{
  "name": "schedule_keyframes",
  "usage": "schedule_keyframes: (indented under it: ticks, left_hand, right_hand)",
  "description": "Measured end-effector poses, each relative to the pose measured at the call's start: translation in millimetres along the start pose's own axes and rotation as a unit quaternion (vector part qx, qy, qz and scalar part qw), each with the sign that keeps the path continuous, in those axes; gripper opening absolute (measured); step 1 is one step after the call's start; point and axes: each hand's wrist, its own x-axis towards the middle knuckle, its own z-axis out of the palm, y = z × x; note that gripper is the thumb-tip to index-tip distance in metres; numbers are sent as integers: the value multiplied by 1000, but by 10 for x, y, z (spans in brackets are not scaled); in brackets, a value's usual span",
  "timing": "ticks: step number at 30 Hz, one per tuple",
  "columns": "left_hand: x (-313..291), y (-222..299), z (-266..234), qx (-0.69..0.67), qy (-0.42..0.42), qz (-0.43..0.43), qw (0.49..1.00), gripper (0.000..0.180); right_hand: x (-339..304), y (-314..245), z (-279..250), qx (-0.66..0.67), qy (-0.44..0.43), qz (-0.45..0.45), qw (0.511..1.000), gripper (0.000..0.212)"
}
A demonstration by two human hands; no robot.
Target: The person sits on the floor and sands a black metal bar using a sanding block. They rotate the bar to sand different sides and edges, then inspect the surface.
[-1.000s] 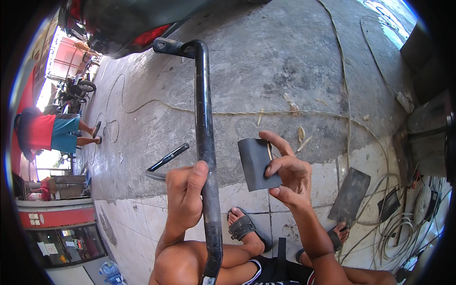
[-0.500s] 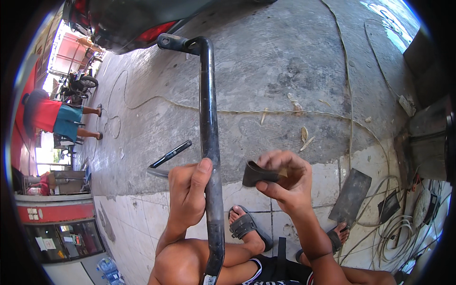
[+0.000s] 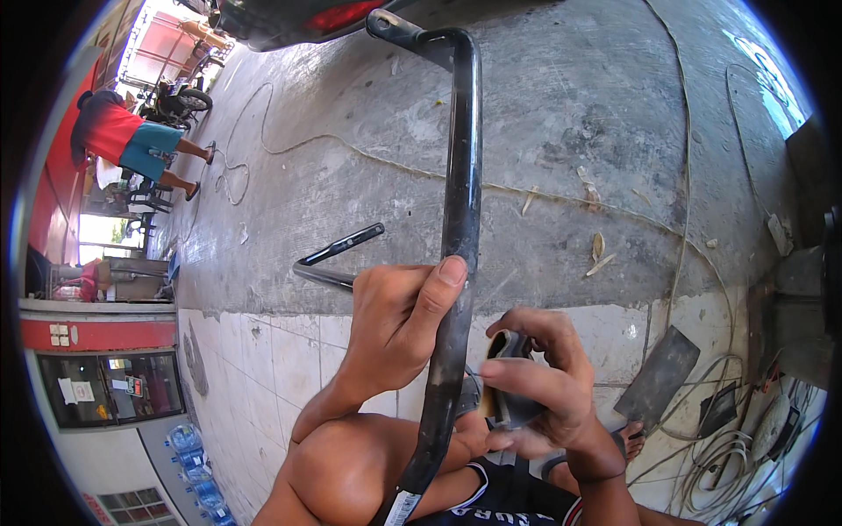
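Note:
My left hand is closed round a long black bent metal tube, its thumb lying along the tube. The tube runs upright through the middle of the view, with a flattened, holed end at the top and a white label near the bottom. A shorter black bent bar shows beyond my left hand; whether it joins the tube is hidden. Just right of the tube, my right hand grips a folded piece of sandpaper, dark on one face and tan on the other. The sandpaper is close to the tube; contact is unclear.
A dark vehicle stands at the top. Along the concrete floor trails a cable. A dark flat sheet and a coiled hose lie at right. A person in red bends at far left, above water bottles.
The tube and my left hand have shifted right in view. My right hand has lowered and turned, bringing the sandpaper nearer the tube. The person at left is bending lower.

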Motion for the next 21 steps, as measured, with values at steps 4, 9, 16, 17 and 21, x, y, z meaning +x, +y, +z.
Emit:
schedule_keyframes:
  ticks: [4,9,16,17,21]
  left_hand:
    - [-2,-20,28,-9,4,-4,1000,62]
    - [-18,1,-26,-2,-16,-17,1000,65]
    - [-15,-43,-22,6,-24,-11,1000,64]
    - [-19,-40,-25,8,-26,-8,1000,64]
    - [-29,-26,-20,8,-16,-7,1000,63]
  right_hand:
    - [8,18,109,-148,29,-61,987,54]
    - [-9,5,265,-120,67,-60,989,59]
    - [28,-55,244,-75,106,-8,992,67]
    - [12,-70,241,-57,104,5,993,67]
    - [-46,-79,295,-4,118,61,991,57]
